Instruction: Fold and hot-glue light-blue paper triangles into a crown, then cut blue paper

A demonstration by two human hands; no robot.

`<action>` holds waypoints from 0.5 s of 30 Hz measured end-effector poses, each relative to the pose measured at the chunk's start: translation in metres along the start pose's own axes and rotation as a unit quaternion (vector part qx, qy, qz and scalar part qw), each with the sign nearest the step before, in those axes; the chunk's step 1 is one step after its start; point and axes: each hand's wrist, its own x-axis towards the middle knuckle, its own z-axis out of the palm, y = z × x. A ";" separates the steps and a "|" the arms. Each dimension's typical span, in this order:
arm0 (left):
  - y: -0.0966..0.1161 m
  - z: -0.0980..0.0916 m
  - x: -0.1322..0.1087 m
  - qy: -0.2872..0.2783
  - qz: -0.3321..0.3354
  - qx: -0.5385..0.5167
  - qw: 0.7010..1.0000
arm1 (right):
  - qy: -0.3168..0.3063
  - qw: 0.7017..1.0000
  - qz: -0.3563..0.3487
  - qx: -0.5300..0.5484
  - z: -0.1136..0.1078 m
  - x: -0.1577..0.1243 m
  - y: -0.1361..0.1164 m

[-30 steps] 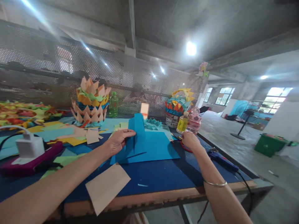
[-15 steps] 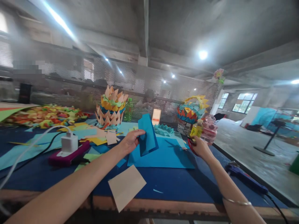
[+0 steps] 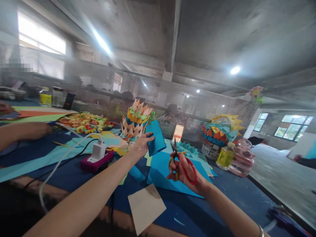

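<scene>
My left hand (image 3: 142, 144) pinches the edge of a folded piece of blue paper (image 3: 157, 138), held up over the table. To its right, my right hand (image 3: 185, 169) grips a pair of scissors (image 3: 175, 153) with red and yellow handles, the blades pointing up and away from me. The scissors are apart from the folded paper. Below both hands a larger blue sheet (image 3: 177, 179) lies flat on the dark blue table. A beige square of paper (image 3: 147, 207) rests at the table's front edge.
A purple power strip (image 3: 92, 163) with a white charger stands at left, near paper scraps (image 3: 86, 122). Layered paper flowers (image 3: 135, 126) stand behind. At right are a yellow bottle (image 3: 225, 156), a pink container (image 3: 243, 159) and a glue gun (image 3: 286, 220). Another person's hand (image 3: 37, 129) is at far left.
My right hand has lifted the scissors from the right and brought them closer to the folded blue paper. The view has swung left, bringing another person's arm in.
</scene>
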 end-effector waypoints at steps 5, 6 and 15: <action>0.001 -0.003 0.002 0.008 -0.003 -0.005 1.000 | -0.069 0.997 0.044 0.019 0.015 -0.004 0.012; -0.001 -0.003 0.003 0.009 -0.004 -0.006 1.000 | -0.067 0.997 0.044 0.017 0.016 -0.005 0.015; -0.005 -0.001 0.003 0.018 0.001 -0.018 1.000 | -0.052 0.998 0.031 0.021 0.013 -0.013 0.020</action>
